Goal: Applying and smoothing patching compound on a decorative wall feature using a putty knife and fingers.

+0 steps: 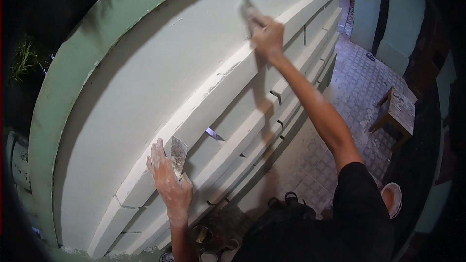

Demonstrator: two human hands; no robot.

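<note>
My right hand (pixel 268 38) is closed round a flat putty knife (pixel 248 10), blurred by motion, with its blade near the white wall panel (pixel 179 53). Lower down, my left hand (pixel 171 187), dusted with white, rests its fingertips on the edge of the long white ledge (pixel 213 90). Between its thumb and palm sits a second putty knife (pixel 178 155), its metal blade smeared with grey and pointing up; the handle is mostly hidden by the hand. Chipped, rough patches run along the ledge's upper edge.
Stepped white slats with gaps lie below the ledge. A green curved border (pixel 53 97) frames the panel. On the tiled floor (pixel 361 75) stands a small wooden stool (pixel 399 111); a bucket (pixel 391 199) is behind my right arm. Several containers (pixel 208 256) are near my feet.
</note>
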